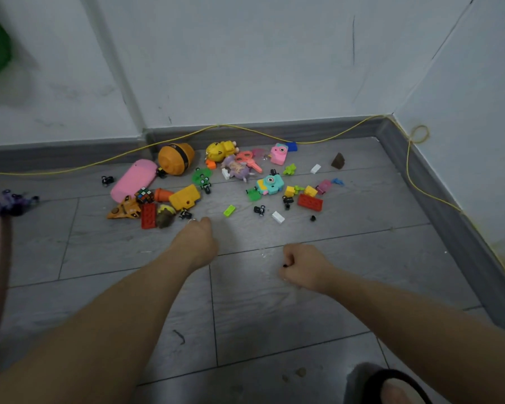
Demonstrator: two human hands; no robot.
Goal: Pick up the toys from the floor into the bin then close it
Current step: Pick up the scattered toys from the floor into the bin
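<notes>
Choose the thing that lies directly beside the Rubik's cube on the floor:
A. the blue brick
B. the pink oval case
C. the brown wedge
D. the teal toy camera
B: the Rubik's cube sits against the lower edge of the pink oval case, while the other three lie far off to the right.

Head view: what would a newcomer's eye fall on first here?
First, the bright scatter of toys on the grey floor near the wall corner, with an orange ball and a pink case at its left side. Then the two bare arms reaching in: the left hand close to the toys, the right hand curled round a small black piece.
</notes>
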